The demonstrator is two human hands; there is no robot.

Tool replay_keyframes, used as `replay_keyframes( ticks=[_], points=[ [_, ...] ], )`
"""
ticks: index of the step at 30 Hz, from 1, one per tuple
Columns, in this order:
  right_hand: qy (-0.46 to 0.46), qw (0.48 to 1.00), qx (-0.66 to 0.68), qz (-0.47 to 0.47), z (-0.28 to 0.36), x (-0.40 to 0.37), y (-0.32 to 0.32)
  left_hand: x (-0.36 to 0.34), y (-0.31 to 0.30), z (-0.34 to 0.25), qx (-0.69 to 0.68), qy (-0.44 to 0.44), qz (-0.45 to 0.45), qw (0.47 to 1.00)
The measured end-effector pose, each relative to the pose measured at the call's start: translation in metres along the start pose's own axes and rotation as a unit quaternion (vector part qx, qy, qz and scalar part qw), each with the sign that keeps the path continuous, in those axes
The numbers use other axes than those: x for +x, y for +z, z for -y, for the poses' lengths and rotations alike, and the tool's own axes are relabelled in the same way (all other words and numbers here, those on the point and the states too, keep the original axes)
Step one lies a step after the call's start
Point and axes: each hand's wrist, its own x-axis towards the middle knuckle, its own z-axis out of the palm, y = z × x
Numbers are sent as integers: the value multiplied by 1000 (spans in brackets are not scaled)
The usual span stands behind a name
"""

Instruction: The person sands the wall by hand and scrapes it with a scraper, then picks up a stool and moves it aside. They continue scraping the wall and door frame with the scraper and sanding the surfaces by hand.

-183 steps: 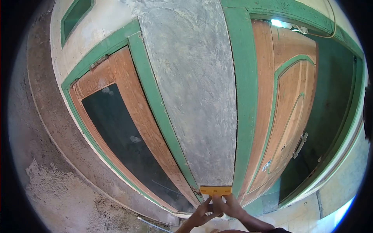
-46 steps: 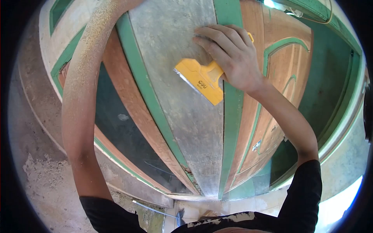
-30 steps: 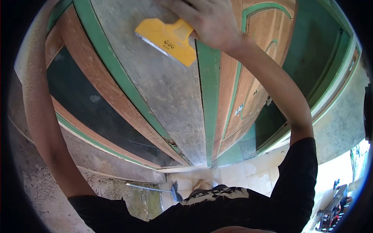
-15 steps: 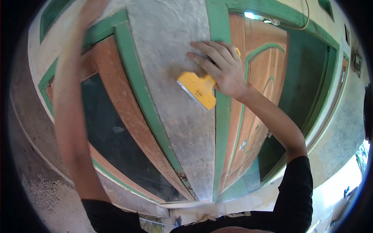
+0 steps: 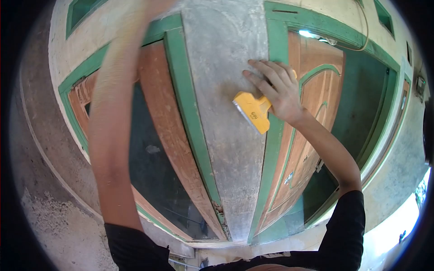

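Note:
My right hand (image 5: 281, 94) is closed around the handle of a yellow scraper (image 5: 254, 113) with a wide blade. Its fingertips point left, over the bare grey wall strip (image 5: 228, 149). The scraper lies at a slant against or close to that strip, blade edge facing down and left; whether it touches cannot be made out. My left arm reaches up across the left side of the view. At the top edge, my left hand (image 5: 161, 5) is smeared by motion and partly cut off, near the upper corner of the left green frame (image 5: 174, 40). Its fingers do not show.
Left of the strip is a wooden-framed window or door with dark glass (image 5: 158, 167). On the right, a carved wooden door (image 5: 312, 108) stands ajar inside a green frame (image 5: 276, 45). A cable (image 5: 365, 31) hangs at the upper right.
The whole view has shifted, so wall, frames and right hand appear further right and slightly lower. My left hand has moved right along the top. The scraper stays in my right hand.

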Motion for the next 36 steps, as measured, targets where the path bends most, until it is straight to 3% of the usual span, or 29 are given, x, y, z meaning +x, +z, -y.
replay_keyframes(
  ticks=[3,6,10,13,15,16,18,20,22,25,27,29,30,32,34,36],
  points=[
    [-1,1000,9,-7,0,2,2,-9,-9,-77,-110,162,76,978],
    [-2,1000,-3,5,-1,0,-1,-23,-19,-46,-96,168,107,975],
    [-4,1000,-10,-2,-4,-1,2,-7,-11,56,23,-7,12,1000],
    [-6,1000,-9,2,-1,-3,0,11,12,-12,-13,-25,-31,999],
    [-5,1000,-12,-3,-1,0,3,0,1,-66,-84,125,38,988],
    [-2,1000,-9,-3,0,-1,3,-10,-9,-68,-83,125,38,988],
    [-2,1000,-8,-2,-1,-3,2,-30,-24,-52,-72,148,127,978],
    [-2,1000,-4,-7,-1,-2,2,-37,-45,-6,13,26,102,994],
    [6,1000,-10,-9,-2,-2,1,-30,-27,76,32,-70,72,994],
    [6,1000,-5,-1,1,-2,1,-6,-2,19,24,-74,12,997],
    [8,1000,-7,-7,2,-2,2,-15,-13,-61,-40,73,65,994],
    [5,1000,1,-4,1,-1,0,-40,-16,-84,-88,174,126,973],
    [1,1000,-2,-5,0,-1,0,-39,-23,-73,-86,174,121,974],
    [2,1000,-9,-7,1,-2,-1,-44,-45,-29,11,77,136,988],
    [2,1000,-10,-5,0,-3,-1,-35,-33,31,11,-40,64,997],
    [1,1000,-3,8,0,-4,-1,-12,-16,14,-5,-67,35,997]
  ],
)
